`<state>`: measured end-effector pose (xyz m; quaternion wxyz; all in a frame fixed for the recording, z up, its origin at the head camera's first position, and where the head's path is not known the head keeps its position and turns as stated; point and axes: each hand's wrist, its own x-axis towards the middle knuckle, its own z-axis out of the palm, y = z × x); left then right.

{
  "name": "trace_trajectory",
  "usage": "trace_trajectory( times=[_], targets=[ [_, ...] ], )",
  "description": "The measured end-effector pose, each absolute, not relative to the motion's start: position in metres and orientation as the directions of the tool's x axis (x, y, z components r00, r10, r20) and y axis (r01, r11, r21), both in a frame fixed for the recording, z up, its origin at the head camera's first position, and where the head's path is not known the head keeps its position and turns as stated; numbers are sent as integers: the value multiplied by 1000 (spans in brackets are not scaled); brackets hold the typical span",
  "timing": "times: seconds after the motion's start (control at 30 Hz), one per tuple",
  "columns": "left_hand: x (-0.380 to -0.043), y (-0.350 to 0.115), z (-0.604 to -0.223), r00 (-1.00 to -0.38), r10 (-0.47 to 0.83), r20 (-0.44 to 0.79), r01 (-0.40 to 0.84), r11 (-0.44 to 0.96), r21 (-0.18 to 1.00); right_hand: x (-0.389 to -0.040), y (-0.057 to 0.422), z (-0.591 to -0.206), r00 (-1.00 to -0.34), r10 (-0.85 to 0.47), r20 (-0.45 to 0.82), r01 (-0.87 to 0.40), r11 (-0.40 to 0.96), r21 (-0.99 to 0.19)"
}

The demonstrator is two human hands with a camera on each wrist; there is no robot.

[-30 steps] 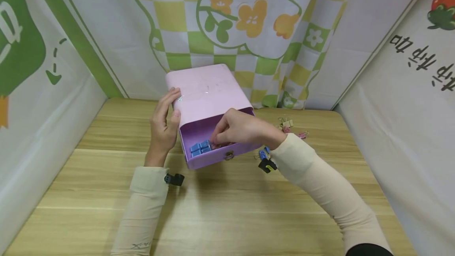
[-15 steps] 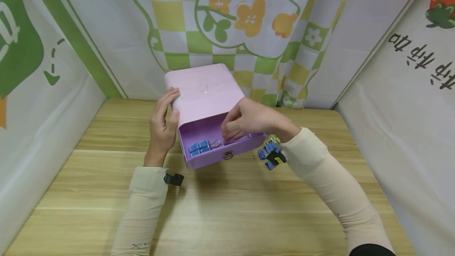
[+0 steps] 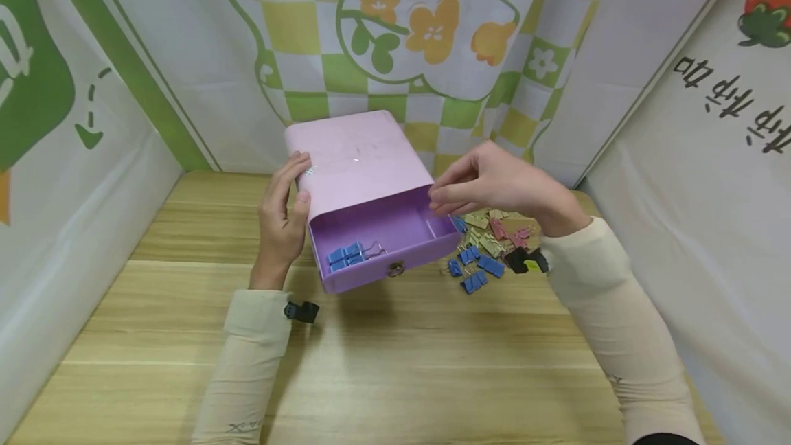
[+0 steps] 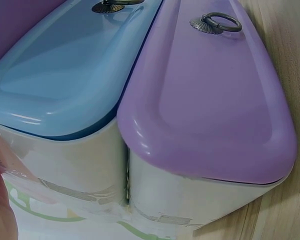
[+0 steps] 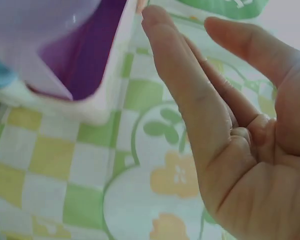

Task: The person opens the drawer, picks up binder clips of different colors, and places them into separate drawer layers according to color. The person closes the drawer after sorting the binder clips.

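My left hand (image 3: pixel 281 218) rests along the left side of a small pink drawer cabinet (image 3: pixel 358 163), fingertips at its top edge. The purple top drawer (image 3: pixel 420 249) is pulled out, with blue binder clips (image 3: pixel 346 256) in its front left corner, wire handles pointing right. My right hand (image 3: pixel 494 184) hovers over the drawer's right end. In the right wrist view the thumb and fingers stand apart with nothing between them. The left wrist view shows a blue drawer front (image 4: pixel 55 70) and another purple drawer front (image 4: pixel 215 100) lower on the cabinet, each with a ring pull.
To the right of the cabinet lies a pile of binder clips on the wooden table (image 3: pixel 395 362): blue clips (image 3: pixel 474 282) in front, yellow clips (image 3: pixel 491 246) and pink clips (image 3: pixel 522 235) behind. A checked curtain (image 3: pixel 346 74) hangs close behind the cabinet.
My right hand has risen out of the drawer and moved right, uncovering the drawer's inside and more of the clip pile. My left hand and the cabinet have stayed put.
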<state>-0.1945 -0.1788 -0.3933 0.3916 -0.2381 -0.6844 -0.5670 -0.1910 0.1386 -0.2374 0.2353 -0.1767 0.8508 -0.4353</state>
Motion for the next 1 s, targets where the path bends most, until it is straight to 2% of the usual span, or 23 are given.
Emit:
trace_trajectory(
  times=[0.27, 0.5, 0.8, 1.0],
  targets=[
    [-196, -180, -393, -571, -116, 812, 777, 243, 581, -184, 173, -237, -846, -447, -290, -102, 670, -736],
    [-196, -179, -394, -572, -114, 813, 777, 242, 581, -191, 197, -273, -857, -390, -337, -37, 699, -714],
    [-201, -182, -401, -577, -114, 809, 770, 254, 585, -212, 210, -342, -865, -395, -308, -192, 830, -524],
    [-220, -192, -423, -565, -110, 818, 780, 252, 573, -222, 210, -374, -828, -463, -317, -290, 837, -464]
  ],
)
